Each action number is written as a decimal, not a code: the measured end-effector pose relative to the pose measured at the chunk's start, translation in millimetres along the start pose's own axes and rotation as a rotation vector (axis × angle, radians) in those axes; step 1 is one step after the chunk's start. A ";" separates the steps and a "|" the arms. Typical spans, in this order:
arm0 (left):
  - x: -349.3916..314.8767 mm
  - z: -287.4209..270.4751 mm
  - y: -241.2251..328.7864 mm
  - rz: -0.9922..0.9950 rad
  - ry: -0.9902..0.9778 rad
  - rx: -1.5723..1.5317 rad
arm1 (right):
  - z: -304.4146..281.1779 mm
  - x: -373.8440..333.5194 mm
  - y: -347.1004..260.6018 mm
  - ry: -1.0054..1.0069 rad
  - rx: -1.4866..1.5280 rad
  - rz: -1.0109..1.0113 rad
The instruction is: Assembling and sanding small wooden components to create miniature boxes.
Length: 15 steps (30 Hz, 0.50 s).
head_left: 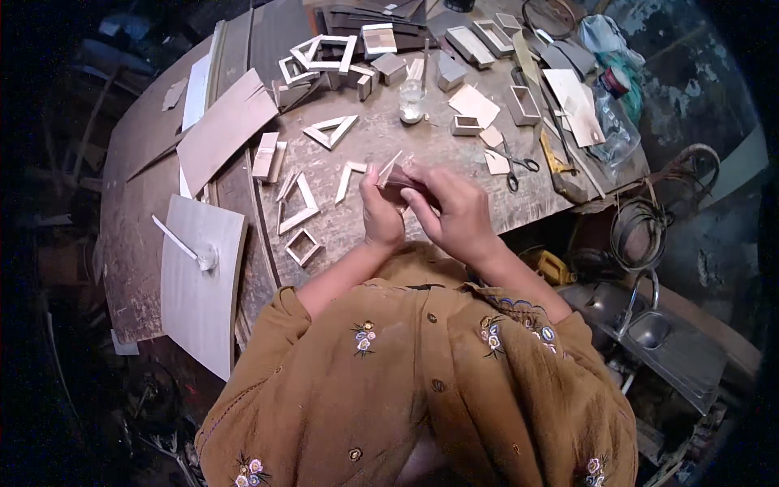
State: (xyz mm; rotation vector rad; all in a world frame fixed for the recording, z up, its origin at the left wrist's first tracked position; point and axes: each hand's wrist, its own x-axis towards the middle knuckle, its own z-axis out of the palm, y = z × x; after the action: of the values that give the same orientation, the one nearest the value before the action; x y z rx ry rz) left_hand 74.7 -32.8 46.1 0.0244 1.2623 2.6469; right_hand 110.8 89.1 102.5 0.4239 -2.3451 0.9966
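Note:
Close to my body, over the near edge of the workbench, my left hand (382, 213) and my right hand (456, 203) come together around a small wooden piece (393, 173). A thin pale edge sticks up above the fingers; its full shape is hidden by them. Both hands are closed on it. Just left of my left hand lies an L-shaped wooden strip (345, 183). Nearby are a small square wooden frame (303, 247), a larger angular frame (302, 215) and a triangular frame (331, 131).
Scissors (512, 170) and a yellow-handled tool (555, 154) lie to the right. A jar (411, 105) stands mid-bench. Small wooden boxes (492, 38) fill the back. At left, a white stick and a glue-like blob rest on a pale board (199, 300). A metal sink (649, 331) is lower right.

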 end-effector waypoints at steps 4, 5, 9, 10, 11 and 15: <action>1.5 6.5 -1.7 -0.047 -0.012 0.093 | -16.5 16.4 33.2 0.136 -0.059 0.226; 0.2 8.0 -1.7 -0.049 -0.036 0.123 | -21.4 10.5 35.6 0.124 0.007 0.244; 2.4 10.0 -15.2 -0.018 -0.142 0.153 | -32.1 -3.9 23.0 0.021 0.030 0.115; 5.6 10.7 -18.6 -0.012 -0.174 0.152 | -32.2 -3.5 35.4 0.077 0.013 0.124; 9.2 9.3 -18.7 -0.122 -0.142 0.169 | -35.2 -2.3 48.6 0.061 -0.008 0.233; 30.8 15.4 -16.8 -0.515 -0.188 0.336 | -49.1 -11.0 87.1 -0.070 0.358 0.375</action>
State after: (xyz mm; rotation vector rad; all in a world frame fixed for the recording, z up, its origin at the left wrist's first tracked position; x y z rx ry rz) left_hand 49.2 -4.7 40.6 -0.0006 1.4071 1.9392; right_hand 95.6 184.7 75.2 0.1515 -2.3590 1.6140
